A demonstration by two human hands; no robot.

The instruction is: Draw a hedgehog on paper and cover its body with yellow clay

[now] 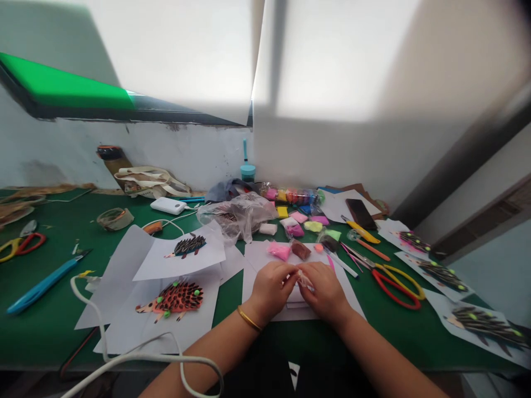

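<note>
My left hand [269, 290] and my right hand [324, 290] meet over white paper [253, 276], fingers pinched together. Between them is a small crinkled clear plastic wrapper [305, 279]; whatever it may contain is hidden by my fingers. Just beyond my hands lie a pink clay packet [279, 251], a brown clay packet [300, 250] and a small orange-pink lump [318, 248]. A white pen or marker [345, 266] rests to the right of my right hand. Folded white paper [295, 304] shows beneath my hands.
Scissors [396, 282], a yellow cutter [362, 229] and a phone [360, 214] lie right. Hedgehog pictures [176, 301] are on the left, with a white cable [99, 331] crossing there. A plastic bag [238, 213] and several clay packets [313, 225] sit at the back.
</note>
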